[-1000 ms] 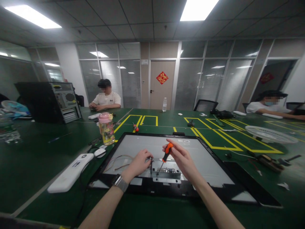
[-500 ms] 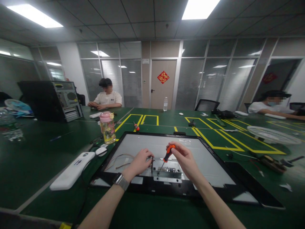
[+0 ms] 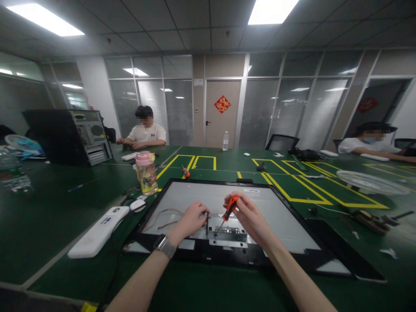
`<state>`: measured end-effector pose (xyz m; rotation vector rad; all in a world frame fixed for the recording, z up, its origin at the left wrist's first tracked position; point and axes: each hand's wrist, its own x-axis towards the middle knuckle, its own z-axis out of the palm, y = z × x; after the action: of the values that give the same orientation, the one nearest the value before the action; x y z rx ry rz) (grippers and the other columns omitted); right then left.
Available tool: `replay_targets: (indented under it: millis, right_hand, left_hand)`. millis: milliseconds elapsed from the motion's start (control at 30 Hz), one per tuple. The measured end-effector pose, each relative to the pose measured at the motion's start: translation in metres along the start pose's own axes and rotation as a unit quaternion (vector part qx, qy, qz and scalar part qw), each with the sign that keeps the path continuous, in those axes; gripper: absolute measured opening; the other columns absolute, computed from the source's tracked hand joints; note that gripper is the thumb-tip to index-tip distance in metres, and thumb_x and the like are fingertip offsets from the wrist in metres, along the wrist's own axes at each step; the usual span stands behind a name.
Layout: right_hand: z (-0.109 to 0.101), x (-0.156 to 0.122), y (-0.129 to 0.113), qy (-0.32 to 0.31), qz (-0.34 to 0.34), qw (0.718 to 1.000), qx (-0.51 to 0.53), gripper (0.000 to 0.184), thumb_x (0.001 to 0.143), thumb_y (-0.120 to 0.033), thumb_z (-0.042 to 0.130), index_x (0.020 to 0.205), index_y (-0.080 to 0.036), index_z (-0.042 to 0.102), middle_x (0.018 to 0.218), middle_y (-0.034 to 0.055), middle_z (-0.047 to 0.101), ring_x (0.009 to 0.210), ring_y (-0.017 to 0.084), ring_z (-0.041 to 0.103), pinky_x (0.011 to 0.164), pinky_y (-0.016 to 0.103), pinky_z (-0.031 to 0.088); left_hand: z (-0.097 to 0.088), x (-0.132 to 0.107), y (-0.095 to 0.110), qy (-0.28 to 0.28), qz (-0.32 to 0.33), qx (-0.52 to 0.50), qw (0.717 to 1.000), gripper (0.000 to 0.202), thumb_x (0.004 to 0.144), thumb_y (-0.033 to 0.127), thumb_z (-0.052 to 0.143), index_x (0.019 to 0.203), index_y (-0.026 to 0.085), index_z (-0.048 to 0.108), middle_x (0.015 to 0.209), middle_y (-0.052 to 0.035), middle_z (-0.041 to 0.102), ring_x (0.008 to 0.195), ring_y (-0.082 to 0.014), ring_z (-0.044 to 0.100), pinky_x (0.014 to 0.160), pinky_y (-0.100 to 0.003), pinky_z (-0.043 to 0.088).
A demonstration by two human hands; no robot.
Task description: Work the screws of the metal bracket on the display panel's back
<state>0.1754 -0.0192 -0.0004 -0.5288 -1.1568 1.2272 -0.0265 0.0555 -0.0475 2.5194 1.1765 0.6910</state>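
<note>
My right hand [image 3: 248, 214] is closed around the handle of an orange and black screwdriver [image 3: 231, 209]. The tool slants down to the left, its tip at the lower left part of a metal bracket [image 3: 227, 241] with connectors along its front. Against the bracket's left side, my left hand [image 3: 193, 217] grips the edge with bent fingers; the fingertips are partly hidden. Beneath both hands lies a flat display panel [image 3: 279, 216] with a black frame and a grey back. Thin cables [image 3: 162, 219] run across the panel to the left of my left hand.
Left of the panel are a white handheld device [image 3: 97, 234], a white mouse [image 3: 138, 205] and a drinking bottle [image 3: 147, 175]. A black computer case [image 3: 65, 136] stands farther left. Two people sit across the green table [image 3: 48, 216]. A dark flat panel [image 3: 349, 251] lies at right.
The screwdriver handle and the fingers of my right hand have shifted very slightly. My left hand stays at the bracket's left edge.
</note>
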Motion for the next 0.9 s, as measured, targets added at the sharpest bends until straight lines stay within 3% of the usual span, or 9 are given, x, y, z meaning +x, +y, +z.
replay_targets:
  millis: [167, 300, 500, 633, 767, 900]
  right_hand:
    - [-0.004, 0.001, 0.003, -0.003, -0.005, 0.999, -0.037, 0.021, 0.072, -0.041, 0.072, 0.086, -0.026, 0.067, 0.077, 0.0005, 0.064, 0.079, 0.018, 0.062, 0.083, 0.038, 0.049]
    - [-0.007, 0.001, 0.001, 0.002, -0.023, 0.994, -0.108, 0.028, 0.081, -0.041, 0.064, 0.104, -0.026, 0.066, 0.09, 0.0035, 0.067, 0.089, 0.02, 0.063, 0.087, 0.038, 0.048]
    - [-0.005, -0.001, 0.003, -0.052, -0.064, 0.974, -0.21, 0.045, 0.084, -0.032, 0.059, 0.129, -0.029, 0.05, 0.104, 0.0063, 0.065, 0.09, 0.02, 0.065, 0.084, 0.04, 0.051]
    - [-0.006, 0.0, 0.007, 0.026, -0.118, 0.957, -0.264, 0.046, 0.082, -0.029, 0.061, 0.127, -0.028, 0.05, 0.097, 0.0046, 0.066, 0.079, 0.018, 0.066, 0.076, 0.037, 0.055]
    - [-0.011, 0.001, 0.005, 0.141, -0.205, 0.898, -0.362, 0.04, 0.08, -0.027, 0.064, 0.119, -0.026, 0.056, 0.091, 0.0038, 0.063, 0.075, 0.016, 0.062, 0.062, 0.03, 0.055]
    - [-0.012, 0.0, 0.0, 0.158, -0.29, 0.815, -0.476, 0.033, 0.081, -0.023, 0.063, 0.114, -0.023, 0.059, 0.085, 0.0026, 0.059, 0.067, 0.014, 0.055, 0.061, 0.029, 0.052]
  left_hand:
    - [0.003, 0.001, -0.004, 0.002, 0.01, 0.014, 1.0, 0.019, 0.083, 0.017, 0.051, 0.095, 0.018, 0.066, 0.096, -0.0059, 0.06, 0.096, -0.0198, 0.053, 0.086, -0.03, 0.041]
    - [0.004, 0.001, -0.004, 0.003, 0.012, 0.01, 1.0, 0.019, 0.083, 0.018, 0.051, 0.095, 0.019, 0.066, 0.096, -0.0055, 0.06, 0.097, -0.0195, 0.052, 0.087, -0.03, 0.041]
    - [0.002, 0.0, -0.001, 0.003, 0.013, 0.006, 1.0, 0.019, 0.082, 0.017, 0.05, 0.094, 0.02, 0.066, 0.095, -0.0054, 0.06, 0.096, -0.0197, 0.053, 0.087, -0.03, 0.041]
    - [0.002, 0.0, -0.001, -0.002, 0.008, 0.007, 1.0, 0.02, 0.083, 0.018, 0.05, 0.095, 0.019, 0.066, 0.096, -0.0058, 0.06, 0.097, -0.0198, 0.053, 0.088, -0.031, 0.041]
    - [0.002, 0.0, -0.003, 0.001, 0.006, 0.005, 1.0, 0.019, 0.082, 0.018, 0.051, 0.095, 0.019, 0.065, 0.096, -0.0057, 0.059, 0.097, -0.0194, 0.052, 0.088, -0.03, 0.041]
    - [0.004, 0.0, -0.005, 0.003, 0.01, 0.008, 1.0, 0.019, 0.083, 0.018, 0.051, 0.095, 0.019, 0.065, 0.096, -0.0053, 0.059, 0.097, -0.0195, 0.052, 0.087, -0.031, 0.041]
